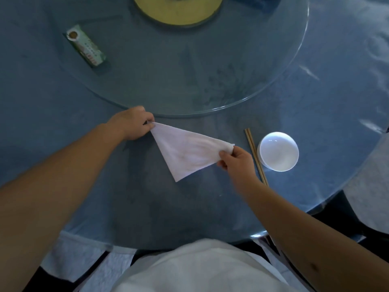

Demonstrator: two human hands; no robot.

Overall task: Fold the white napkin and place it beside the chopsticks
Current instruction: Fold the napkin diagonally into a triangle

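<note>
- Napkin (pixel 185 151): it is white and folded into a triangle. It is stretched between two hands over the blue table (pixel 63 102), with one point hanging down toward the person.
- The left hand (pixel 131 123) pinches the far left corner of the napkin. The thumb and fingers are closed tight on the cloth.
- The right hand (pixel 236 162) pinches the right corner the same way, with fingers curled shut around the edge.
- It is hard to tell if the low point of the napkin touches the table or hangs just above it.
- The chopsticks (pixel 253 153) lie side by side on the table, just to the right of the right hand. The wrist covers their near end.
- A white bowl (pixel 279 151) sits just beside the chopsticks, on their right.
- A round glass turntable (pixel 189 81) sits farther back, and a green packet (pixel 85 46) lies on its left part.
</note>
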